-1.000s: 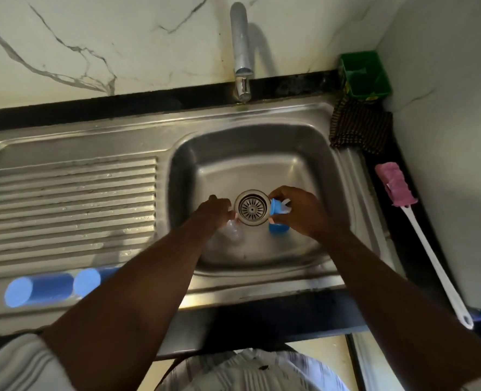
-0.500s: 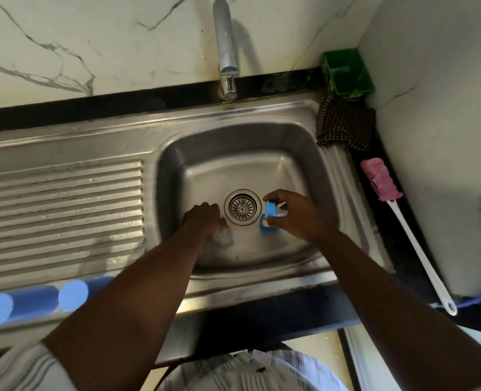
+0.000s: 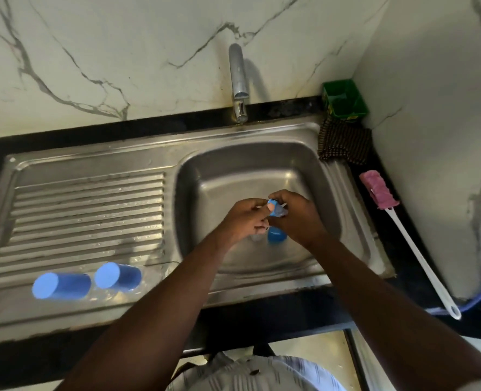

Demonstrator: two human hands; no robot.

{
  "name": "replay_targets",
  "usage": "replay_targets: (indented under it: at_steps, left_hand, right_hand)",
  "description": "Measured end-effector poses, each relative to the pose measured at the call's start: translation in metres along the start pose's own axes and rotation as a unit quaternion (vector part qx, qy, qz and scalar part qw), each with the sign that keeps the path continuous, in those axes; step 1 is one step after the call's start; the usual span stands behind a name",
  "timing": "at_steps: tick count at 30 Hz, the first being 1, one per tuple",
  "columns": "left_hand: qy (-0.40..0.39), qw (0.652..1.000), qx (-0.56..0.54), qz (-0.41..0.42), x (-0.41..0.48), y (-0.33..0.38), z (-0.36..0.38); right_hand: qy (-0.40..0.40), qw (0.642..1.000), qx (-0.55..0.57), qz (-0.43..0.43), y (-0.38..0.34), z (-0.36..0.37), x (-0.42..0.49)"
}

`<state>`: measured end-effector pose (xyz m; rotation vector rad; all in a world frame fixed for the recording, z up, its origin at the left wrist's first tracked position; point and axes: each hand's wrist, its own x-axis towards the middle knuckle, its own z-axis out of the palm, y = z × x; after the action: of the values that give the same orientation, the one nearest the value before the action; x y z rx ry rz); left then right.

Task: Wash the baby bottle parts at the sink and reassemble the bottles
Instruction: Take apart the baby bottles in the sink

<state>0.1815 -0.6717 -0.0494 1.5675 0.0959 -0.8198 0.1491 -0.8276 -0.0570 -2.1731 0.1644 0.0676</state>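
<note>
Over the steel sink basin [image 3: 312, 176] my two hands meet. My right hand [image 3: 295, 218] grips a small blue bottle collar [image 3: 276, 209] with a clear teat part in it. My left hand [image 3: 243, 220] pinches the same piece from the left, fingers curled. Below the hands a blue part [image 3: 276, 236] lies on the basin floor, with a clear part [image 3: 256, 237] beside it, mostly hidden. Two blue bottle pieces [image 3: 61, 285] [image 3: 118, 275] lie on their sides at the front of the drainboard [image 3: 87, 210].
The tap [image 3: 237, 80] stands behind the basin, no water running. A green holder [image 3: 344, 103] and a dark cloth [image 3: 343, 145] sit at the back right. A pink bottle brush [image 3: 378, 193] with a white handle lies on the right counter by the wall.
Both hands have lifted from the basin floor and come together over the drain. My left hand has left the clear part and now pinches the blue collar too.
</note>
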Motion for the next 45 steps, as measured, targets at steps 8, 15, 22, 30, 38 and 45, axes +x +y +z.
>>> replay_targets:
  at_steps: [8,15,22,30,38,45]
  left_hand:
    - [0.018,0.994,-0.05,0.092,-0.028,0.006,-0.009]
    - [0.016,0.991,-0.064,0.118,-0.046,0.008,-0.018]
    - [-0.006,0.991,-0.067,0.118,-0.053,0.008,-0.015]
    - [0.092,0.982,-0.013,0.164,-0.053,0.017,-0.011]
    - [0.091,0.979,0.043,0.176,-0.058,0.024,-0.009]
    - [0.123,0.964,0.123,0.203,-0.059,0.02,-0.002]
  right_hand:
    - [-0.123,0.971,0.198,0.052,-0.026,-0.023,-0.009]
    - [-0.149,0.934,0.318,0.066,-0.044,-0.032,-0.019]
    - [-0.125,0.963,0.239,0.021,-0.054,-0.029,-0.023]
    - [-0.038,0.984,0.166,0.062,-0.057,-0.015,-0.018]
    - [0.066,0.976,0.182,0.1,-0.072,-0.004,-0.028]
    - [0.12,0.98,0.128,0.096,-0.073,0.009,-0.029]
